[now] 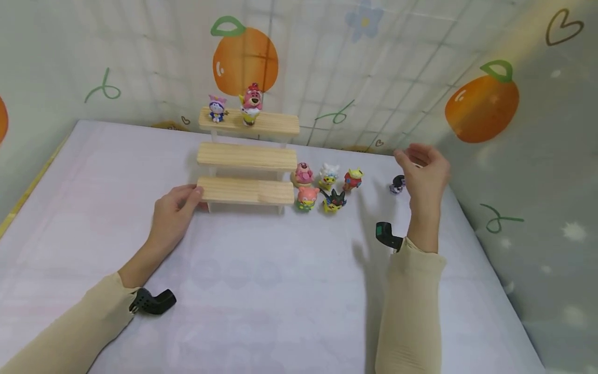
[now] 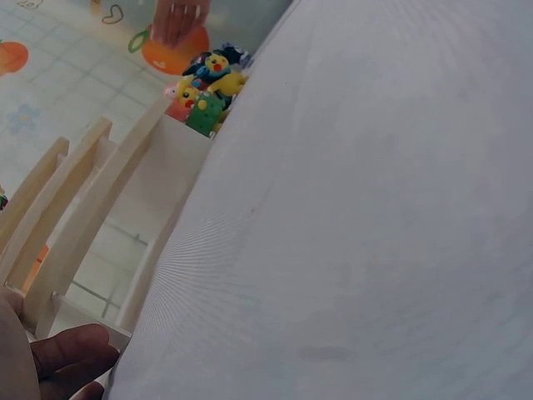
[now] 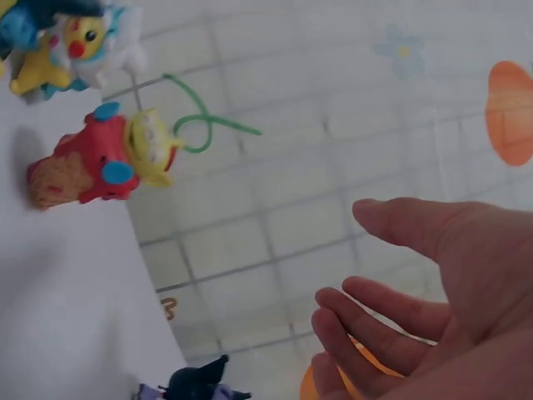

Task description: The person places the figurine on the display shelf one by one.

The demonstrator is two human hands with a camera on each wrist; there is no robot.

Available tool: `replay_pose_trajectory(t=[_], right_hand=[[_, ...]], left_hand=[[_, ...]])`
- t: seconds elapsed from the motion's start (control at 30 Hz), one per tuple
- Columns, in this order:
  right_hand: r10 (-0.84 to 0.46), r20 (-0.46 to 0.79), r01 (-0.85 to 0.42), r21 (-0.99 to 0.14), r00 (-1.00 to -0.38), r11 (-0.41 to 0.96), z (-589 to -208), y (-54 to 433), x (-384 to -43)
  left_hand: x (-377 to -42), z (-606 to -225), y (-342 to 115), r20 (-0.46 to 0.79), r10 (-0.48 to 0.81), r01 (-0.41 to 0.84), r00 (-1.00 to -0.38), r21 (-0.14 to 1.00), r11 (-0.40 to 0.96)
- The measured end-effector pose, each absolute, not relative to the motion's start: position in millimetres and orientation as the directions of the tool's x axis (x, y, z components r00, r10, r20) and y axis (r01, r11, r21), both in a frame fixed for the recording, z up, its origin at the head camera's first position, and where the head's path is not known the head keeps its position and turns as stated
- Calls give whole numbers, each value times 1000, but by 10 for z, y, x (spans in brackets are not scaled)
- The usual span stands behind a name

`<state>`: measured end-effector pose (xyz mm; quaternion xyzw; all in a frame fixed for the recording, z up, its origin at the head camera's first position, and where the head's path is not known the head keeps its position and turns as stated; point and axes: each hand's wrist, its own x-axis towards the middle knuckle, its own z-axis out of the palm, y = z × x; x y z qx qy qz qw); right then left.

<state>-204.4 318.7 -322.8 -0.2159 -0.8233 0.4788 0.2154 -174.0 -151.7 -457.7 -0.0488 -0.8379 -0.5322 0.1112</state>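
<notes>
My left hand [image 1: 174, 218] is at the left end of the lowest step of a three-tier wooden display stand [image 1: 246, 191]. Its thumb lies by the plank's end, and its fingers [image 2: 75, 354] curl beside the white leg below. Over the right part of the table, my right hand [image 1: 427, 174] is raised with nothing in it, thumb and fingers apart. A small dark-and-purple figurine [image 1: 397, 184] stands just left of that hand; in the right wrist view the figurine [image 3: 196, 383] shows at the bottom edge, apart from the fingers.
On the top tier stand a figurine in a pink hat [image 1: 217, 109] and a taller pink bear figurine [image 1: 252, 104]. Several figurines cluster right of the stand, including a red-clad one [image 1: 353, 179] and a black-eared yellow one [image 1: 334, 201]. A patterned curtain [image 1: 322, 67] hangs behind the white-covered table [image 1: 280, 291].
</notes>
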Motion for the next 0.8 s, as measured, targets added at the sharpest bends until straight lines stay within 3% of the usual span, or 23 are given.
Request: replay_pose_trajectory(t=[0.57, 0.8], right_hand=[[588, 45, 329, -793, -808, 513, -3588, 3368, -2157], [632, 34, 349, -810, -774, 472, -3640, 3406, -2170]], left_hand=[[-1728, -4542, -1527, 223, -35, 187, -974, 884, 428], [-1733, -4553, -1517, 223, -27, 190, -974, 882, 431]])
